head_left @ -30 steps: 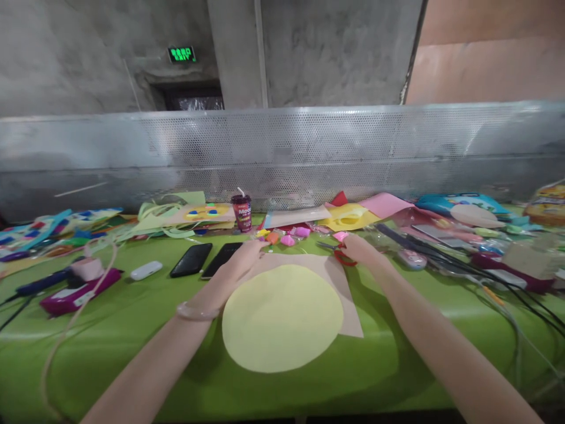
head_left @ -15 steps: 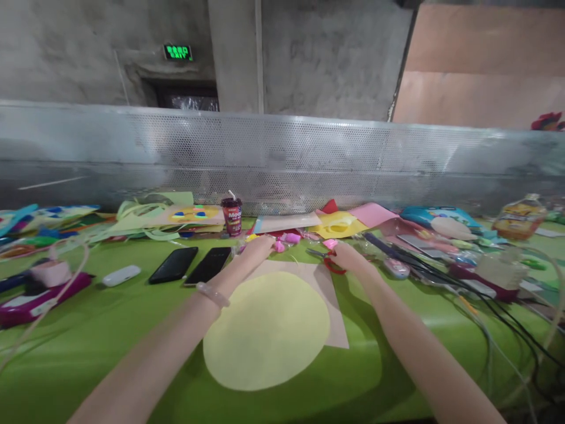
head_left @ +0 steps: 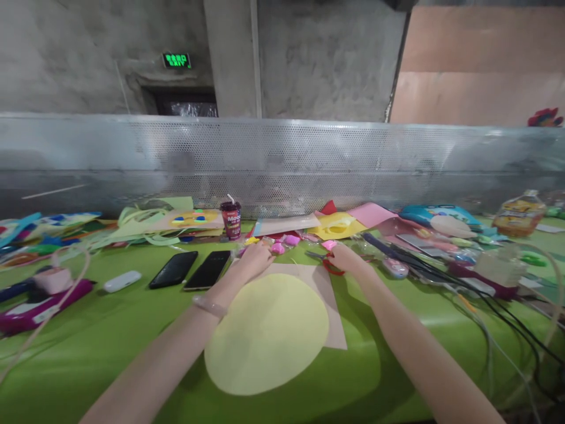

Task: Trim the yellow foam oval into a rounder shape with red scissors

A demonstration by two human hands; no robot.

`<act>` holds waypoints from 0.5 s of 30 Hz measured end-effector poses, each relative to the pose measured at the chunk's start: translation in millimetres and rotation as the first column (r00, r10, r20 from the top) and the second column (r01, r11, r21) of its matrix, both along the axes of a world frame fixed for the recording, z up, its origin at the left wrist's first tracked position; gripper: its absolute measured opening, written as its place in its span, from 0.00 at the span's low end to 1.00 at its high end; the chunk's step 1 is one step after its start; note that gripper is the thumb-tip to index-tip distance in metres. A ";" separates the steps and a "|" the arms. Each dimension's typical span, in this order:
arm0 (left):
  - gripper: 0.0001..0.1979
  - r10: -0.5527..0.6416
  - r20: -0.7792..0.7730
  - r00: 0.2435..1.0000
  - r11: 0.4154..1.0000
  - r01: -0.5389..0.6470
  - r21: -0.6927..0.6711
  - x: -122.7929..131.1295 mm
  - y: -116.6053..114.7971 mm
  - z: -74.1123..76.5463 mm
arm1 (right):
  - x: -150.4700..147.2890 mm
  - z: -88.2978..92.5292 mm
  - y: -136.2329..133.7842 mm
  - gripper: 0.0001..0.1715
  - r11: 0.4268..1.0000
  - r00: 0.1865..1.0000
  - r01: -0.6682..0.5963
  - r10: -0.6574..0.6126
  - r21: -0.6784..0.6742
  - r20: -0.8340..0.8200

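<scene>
A pale yellow paper oval point(head_left: 269, 335) lies on a pinkish sheet point(head_left: 333, 318) in front of me. My left hand point(head_left: 256, 259) reaches past their far edge, with curled fingers beside small pink lumps point(head_left: 278, 248). What those fingers hold, if anything, is too small to tell. Over to the right, my right hand point(head_left: 346, 258) is closed above the red handles of scissors point(head_left: 333, 268), whose blades point left. At its fingertips is another pink piece point(head_left: 329, 244). Whether it grips that piece or the scissors is hidden.
Two black phones point(head_left: 173, 270) and a white case point(head_left: 122, 281) lie to the left. A drink cup point(head_left: 231, 220) stands behind. Coloured papers point(head_left: 338, 225) line the back by a perforated metal panel point(head_left: 282, 165). Black cables point(head_left: 459, 280) and a bottle point(head_left: 519, 215) are at right.
My left hand has shifted slightly left and toward me, away from the pink lumps. My right hand stays almost in place by the scissors. The view has tilted a little.
</scene>
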State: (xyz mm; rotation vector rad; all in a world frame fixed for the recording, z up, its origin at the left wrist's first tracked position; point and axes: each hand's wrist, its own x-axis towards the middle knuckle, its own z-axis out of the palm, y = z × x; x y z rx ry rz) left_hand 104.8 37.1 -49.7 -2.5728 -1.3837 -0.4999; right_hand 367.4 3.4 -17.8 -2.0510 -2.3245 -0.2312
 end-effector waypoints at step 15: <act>0.18 0.172 -0.031 0.985 0.984 -0.174 -0.044 -25.2 6.0 1.3 | 0.1 0.0 0.8 0.17 1.000 0.998 -0.022 0.023 -0.012 0.053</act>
